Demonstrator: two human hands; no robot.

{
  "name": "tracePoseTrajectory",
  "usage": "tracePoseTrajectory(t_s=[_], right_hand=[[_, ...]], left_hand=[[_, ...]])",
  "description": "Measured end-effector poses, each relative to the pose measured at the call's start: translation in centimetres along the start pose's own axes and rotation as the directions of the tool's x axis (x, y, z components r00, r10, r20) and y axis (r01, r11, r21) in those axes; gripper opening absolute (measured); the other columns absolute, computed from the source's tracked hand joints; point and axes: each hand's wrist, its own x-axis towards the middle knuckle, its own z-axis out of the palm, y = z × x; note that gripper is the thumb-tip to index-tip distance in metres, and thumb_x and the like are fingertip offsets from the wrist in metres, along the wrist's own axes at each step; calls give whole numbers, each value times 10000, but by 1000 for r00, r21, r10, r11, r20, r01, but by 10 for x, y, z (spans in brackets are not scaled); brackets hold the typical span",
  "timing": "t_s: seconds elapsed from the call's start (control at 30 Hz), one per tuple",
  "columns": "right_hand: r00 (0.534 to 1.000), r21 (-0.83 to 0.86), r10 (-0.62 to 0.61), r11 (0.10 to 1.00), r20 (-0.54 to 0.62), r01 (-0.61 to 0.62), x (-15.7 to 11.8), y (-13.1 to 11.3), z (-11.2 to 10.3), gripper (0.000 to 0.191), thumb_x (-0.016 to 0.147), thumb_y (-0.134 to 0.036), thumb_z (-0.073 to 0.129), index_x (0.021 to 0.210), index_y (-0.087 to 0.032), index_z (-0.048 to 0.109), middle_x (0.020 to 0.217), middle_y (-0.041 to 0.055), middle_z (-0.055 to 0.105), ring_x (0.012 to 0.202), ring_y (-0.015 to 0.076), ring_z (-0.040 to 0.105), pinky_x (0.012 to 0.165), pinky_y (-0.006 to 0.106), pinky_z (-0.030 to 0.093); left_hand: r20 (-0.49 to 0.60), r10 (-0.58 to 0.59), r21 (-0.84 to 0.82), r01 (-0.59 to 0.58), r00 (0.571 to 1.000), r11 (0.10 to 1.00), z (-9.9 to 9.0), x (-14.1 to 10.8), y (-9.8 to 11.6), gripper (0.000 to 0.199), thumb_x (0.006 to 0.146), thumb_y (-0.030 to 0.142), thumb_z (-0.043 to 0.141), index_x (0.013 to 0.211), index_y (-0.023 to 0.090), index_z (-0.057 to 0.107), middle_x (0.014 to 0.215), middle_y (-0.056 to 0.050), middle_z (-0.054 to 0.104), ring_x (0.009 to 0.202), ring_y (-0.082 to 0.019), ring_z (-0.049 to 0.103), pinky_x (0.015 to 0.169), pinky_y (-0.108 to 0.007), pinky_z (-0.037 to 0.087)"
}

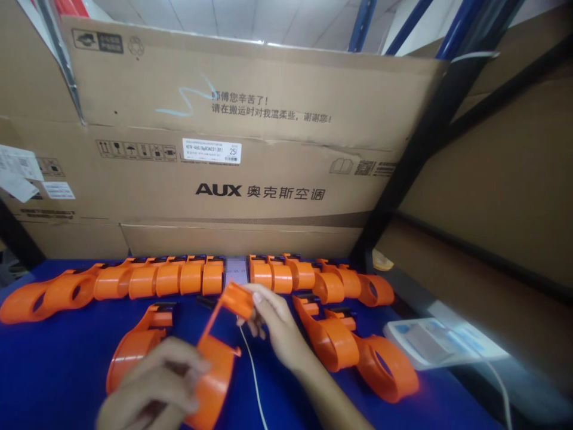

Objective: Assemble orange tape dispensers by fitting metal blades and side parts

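Between my hands is an orange plastic tape dispenser (218,375), tilted, its narrow arm reaching up to a block-like end. My left hand (154,382) grips its wide curved body, with the fingers blurred. My right hand (275,322) pinches the upper end with thumb and fingers. Just behind my left hand lies another orange tape dispenser (134,352), partly covered by it. To the right of my right forearm rest similar dispensers (335,343) (389,370) with dark parts at their ends.
A row of orange dispensers (168,279) lines the back of the blue tabletop (54,358). Behind stands a large cardboard panel (268,149). A white cable (253,364) crosses the front. At right lie a white-and-blue box-like item (439,343) and a dark rack post (403,161).
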Motion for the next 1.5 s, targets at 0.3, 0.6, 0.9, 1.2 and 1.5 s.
tracePoseTrajectory(t_s=[0.3,0.6,0.9,1.2,1.5], right_hand=[[966,23,15,1000,-257,-9,12,7,-12,414,904,-612,649,836,-204,627,591,-68,477,494,95,414,451,190,322],[963,-359,-98,933,-252,1,4,1,-16,543,1062,-577,327,836,-195,640,775,44,683,801,218,658,740,297,500],[970,-969,163,141,-178,-202,2,1,-27,227,1033,-280,464,1010,-182,667,888,132,765,853,300,745,664,310,430],[940,-976,277,34,-199,-217,0,9,-29,196,986,-228,531,1132,-165,646,977,179,780,950,359,756,702,350,458],[945,-981,293,85,-144,-176,-1,6,-23,180,992,-272,520,1099,-198,645,994,139,785,939,340,759,675,342,430]], left_hand=[[145,-312,-105,328,939,939,80,57,-4,449,865,274,756,1305,302,668,1212,-93,630,926,-230,625,841,-348,524],[300,-611,-375,679,733,631,97,69,-24,326,907,448,712,1105,189,711,833,-25,695,647,-143,551,624,-250,435],[107,-698,-543,630,708,555,89,60,-48,535,744,524,836,1142,215,656,746,-10,684,508,-116,532,509,-231,391],[200,-671,-539,652,714,534,94,54,-41,526,766,539,822,1138,213,645,706,-4,677,469,-111,550,486,-219,385],[207,-688,-553,663,696,505,96,54,-43,542,761,516,831,1168,208,648,691,1,682,492,-115,563,508,-226,412]])
